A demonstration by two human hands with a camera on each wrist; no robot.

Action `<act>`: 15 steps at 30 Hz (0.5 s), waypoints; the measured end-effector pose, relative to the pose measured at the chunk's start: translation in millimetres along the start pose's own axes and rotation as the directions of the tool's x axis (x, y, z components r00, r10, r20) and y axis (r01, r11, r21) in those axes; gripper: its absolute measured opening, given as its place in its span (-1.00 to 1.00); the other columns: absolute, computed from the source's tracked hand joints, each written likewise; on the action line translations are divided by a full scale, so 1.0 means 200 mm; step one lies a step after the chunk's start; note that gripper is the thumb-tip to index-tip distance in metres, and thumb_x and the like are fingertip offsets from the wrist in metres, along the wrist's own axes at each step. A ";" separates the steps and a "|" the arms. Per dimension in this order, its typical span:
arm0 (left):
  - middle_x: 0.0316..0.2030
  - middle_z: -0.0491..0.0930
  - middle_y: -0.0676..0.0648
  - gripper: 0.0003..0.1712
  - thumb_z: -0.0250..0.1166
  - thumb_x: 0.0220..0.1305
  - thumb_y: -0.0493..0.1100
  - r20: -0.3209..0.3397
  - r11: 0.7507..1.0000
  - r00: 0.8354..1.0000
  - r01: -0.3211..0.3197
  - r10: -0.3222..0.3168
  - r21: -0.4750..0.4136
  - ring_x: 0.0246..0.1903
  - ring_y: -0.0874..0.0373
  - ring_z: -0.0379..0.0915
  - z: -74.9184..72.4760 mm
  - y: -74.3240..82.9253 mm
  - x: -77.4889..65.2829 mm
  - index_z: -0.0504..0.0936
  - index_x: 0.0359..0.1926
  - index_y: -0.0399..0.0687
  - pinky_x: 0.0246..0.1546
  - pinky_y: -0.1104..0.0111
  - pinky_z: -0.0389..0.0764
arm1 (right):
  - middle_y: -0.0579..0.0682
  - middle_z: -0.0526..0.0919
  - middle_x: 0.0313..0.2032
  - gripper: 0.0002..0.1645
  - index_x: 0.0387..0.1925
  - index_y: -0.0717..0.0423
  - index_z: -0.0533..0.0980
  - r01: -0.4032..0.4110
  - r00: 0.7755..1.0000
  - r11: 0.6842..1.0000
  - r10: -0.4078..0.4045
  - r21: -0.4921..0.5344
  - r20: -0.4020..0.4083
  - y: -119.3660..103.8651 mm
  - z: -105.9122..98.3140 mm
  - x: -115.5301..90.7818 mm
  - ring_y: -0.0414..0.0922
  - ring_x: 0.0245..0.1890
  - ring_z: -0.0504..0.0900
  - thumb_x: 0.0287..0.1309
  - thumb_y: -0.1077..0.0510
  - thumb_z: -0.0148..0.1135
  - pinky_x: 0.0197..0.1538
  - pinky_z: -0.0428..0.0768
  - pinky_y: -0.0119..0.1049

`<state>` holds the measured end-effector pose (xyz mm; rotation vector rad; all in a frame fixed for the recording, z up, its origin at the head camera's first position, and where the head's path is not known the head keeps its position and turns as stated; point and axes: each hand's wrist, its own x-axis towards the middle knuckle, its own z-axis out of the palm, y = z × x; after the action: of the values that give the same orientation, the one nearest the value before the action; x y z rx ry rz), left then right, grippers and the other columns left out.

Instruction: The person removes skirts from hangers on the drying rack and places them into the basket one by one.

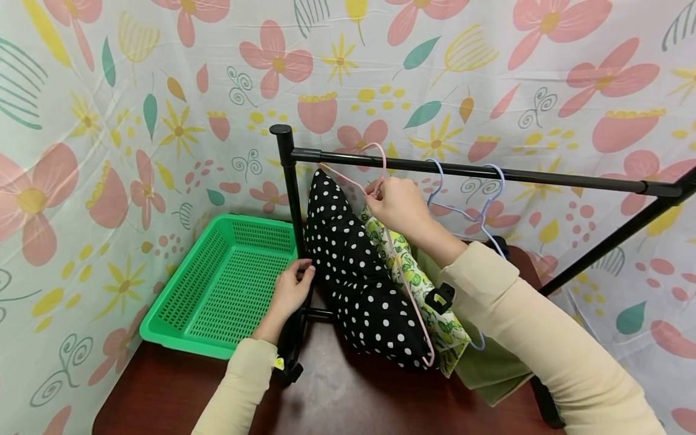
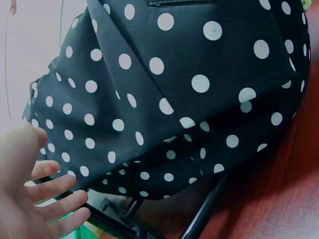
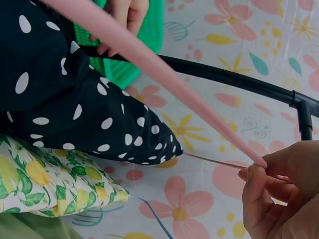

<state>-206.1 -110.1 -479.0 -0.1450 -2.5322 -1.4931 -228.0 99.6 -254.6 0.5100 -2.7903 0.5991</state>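
My right hand (image 1: 397, 205) pinches a pink hanger (image 3: 149, 64) at its neck, thumb against fingertips. The hanger's hook loops over the black rail (image 1: 544, 176) of a clothes rack. A black cloth item with white polka dots (image 1: 359, 278) hangs at the pink hanger, bunched, its lower end close over the table. My left hand (image 1: 290, 287) is beside the rack's left post, fingers loosely bent and holding nothing. In the left wrist view its fingers (image 2: 60, 206) spread near the dotted cloth. Behind that cloth hangs a lemon-print cloth (image 1: 455, 329).
A green plastic basket (image 1: 182, 345) stands left of the rack on the reddish-brown table (image 1: 163, 386). An olive-green cloth (image 1: 495, 368) hangs right of the lemon print. Blue hangers (image 1: 497, 176) hook over the rail. Flower-patterned curtain (image 1: 206, 36) surrounds the table.
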 end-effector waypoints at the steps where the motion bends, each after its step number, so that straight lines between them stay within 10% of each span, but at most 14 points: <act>1: -0.12 0.59 -0.13 -0.62 0.09 0.33 -0.09 0.002 1.000 1.000 0.014 -0.014 -0.008 -0.23 0.05 0.53 0.01 0.00 0.00 0.52 0.06 -0.22 -0.23 0.19 0.54 | 0.03 0.68 -0.54 -0.76 -0.40 0.15 0.67 -0.001 1.000 1.000 0.001 -0.001 -0.002 0.00 -0.01 0.00 -0.26 -0.87 0.15 0.17 0.15 0.11 -0.74 0.09 -0.43; 15: 0.07 0.49 -0.18 -0.39 0.02 0.34 0.08 0.138 0.951 0.958 0.271 -0.251 -0.152 -0.02 -0.02 0.49 0.12 -0.01 0.00 0.25 0.28 -0.15 -0.04 0.14 0.50 | -0.06 0.37 -0.86 -0.46 -0.91 0.03 0.30 0.019 0.998 1.000 -0.019 -0.013 -0.054 0.00 -0.08 -0.06 -0.24 -0.87 0.07 0.16 0.14 0.13 -0.73 0.03 -0.41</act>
<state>-209.1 -90.0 -491.7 0.0855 -2.5943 -1.8519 -214.9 110.5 -244.9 0.5096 -2.7340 0.5826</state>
